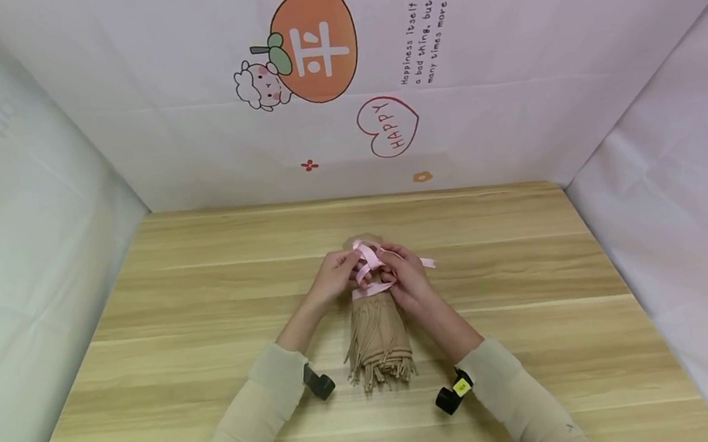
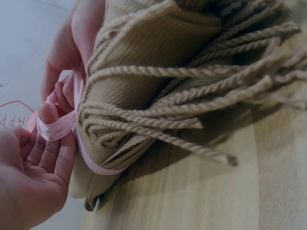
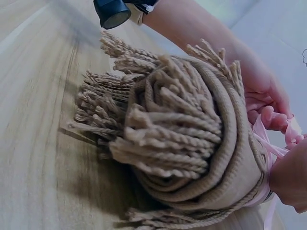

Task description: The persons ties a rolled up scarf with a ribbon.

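Note:
A rolled tan scarf (image 1: 379, 328) lies on the wooden table, its twisted fringe (image 3: 168, 129) spread toward the person. Pink ribbon (image 1: 372, 289) circles the roll, and loops of it rise above the band. From the left side, my left hand (image 1: 342, 270) holds a ribbon loop, which passes over its fingers in the left wrist view. Opposite it, my right hand (image 1: 405, 273) pinches another part of the ribbon between thumb and fingers. One ribbon end (image 1: 428, 263) sticks out past the right hand. Fingers hide the crossing of the ribbon.
Black wrist cameras (image 1: 319, 384) hang by both sleeves, close to the fringe. A white printed cloth wall (image 1: 206, 151) stands along the table's far edge, and white cloth also borders the left and right sides. Bare wood (image 1: 202, 284) extends around the scarf.

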### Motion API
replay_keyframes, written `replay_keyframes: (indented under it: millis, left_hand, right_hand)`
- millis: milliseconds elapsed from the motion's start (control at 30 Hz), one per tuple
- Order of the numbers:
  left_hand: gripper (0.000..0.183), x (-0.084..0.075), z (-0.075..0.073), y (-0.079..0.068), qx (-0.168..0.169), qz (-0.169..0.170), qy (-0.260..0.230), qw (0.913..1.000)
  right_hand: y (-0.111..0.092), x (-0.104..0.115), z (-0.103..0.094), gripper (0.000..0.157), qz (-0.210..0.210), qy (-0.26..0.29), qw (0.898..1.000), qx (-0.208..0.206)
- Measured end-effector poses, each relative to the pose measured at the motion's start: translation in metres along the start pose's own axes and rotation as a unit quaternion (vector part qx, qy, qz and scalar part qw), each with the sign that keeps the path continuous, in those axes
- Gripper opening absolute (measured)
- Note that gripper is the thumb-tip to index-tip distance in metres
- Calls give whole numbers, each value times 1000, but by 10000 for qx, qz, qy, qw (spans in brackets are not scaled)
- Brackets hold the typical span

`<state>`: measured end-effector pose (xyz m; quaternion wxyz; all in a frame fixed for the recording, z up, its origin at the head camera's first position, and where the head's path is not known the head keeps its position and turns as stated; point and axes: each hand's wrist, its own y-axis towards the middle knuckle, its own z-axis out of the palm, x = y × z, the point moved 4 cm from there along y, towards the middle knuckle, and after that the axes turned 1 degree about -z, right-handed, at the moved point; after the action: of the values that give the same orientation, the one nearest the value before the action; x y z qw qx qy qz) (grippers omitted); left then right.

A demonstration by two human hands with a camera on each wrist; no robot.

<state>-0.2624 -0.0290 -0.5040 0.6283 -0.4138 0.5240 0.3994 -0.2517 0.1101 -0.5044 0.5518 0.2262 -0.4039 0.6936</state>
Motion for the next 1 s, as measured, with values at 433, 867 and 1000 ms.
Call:
replay_keyframes:
  millis: [433, 867, 1000]
  left_hand:
    - [37, 1, 3, 0, 8, -24, 182, 9998]
    - [37, 0, 4, -1, -48, -123, 3, 9999]
    - [36, 0, 4, -1, -12, -19, 29, 10000]
  right_hand:
    - [0, 2, 0, 24, -755, 464, 9960, -142]
    - [2, 1, 1, 15, -362, 772, 9962, 167]
    - [1, -1, 1, 29, 55, 801, 9955, 510]
